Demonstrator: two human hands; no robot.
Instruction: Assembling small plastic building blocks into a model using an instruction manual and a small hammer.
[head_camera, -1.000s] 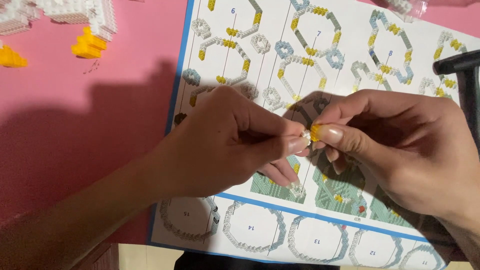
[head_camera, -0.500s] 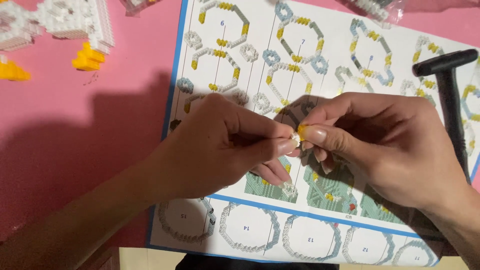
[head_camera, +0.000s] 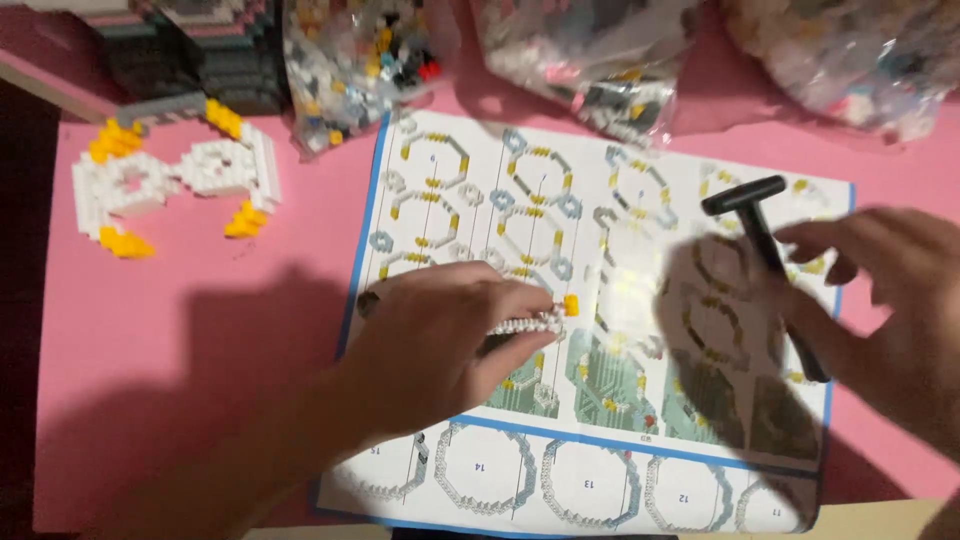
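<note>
Head view: left hand (head_camera: 440, 345) is pinching a short strip of white bricks (head_camera: 525, 324) between thumb and fingers, closed tight on it. The strip's long axis is running roughly left-right, slightly up toward the right, with a yellow brick (head_camera: 571, 305) capping the right end. It's hovering over the middle of the instruction sheet (head_camera: 620, 250). Right hand (head_camera: 890, 300) is blurred, fingers spread loose, holding nothing, sitting just beside the black hammer tool (head_camera: 765, 235) lying on the sheet's right side. White-and-yellow brick model (head_camera: 170, 185) is lying on the pink mat (head_camera: 150, 330), far left.
</note>
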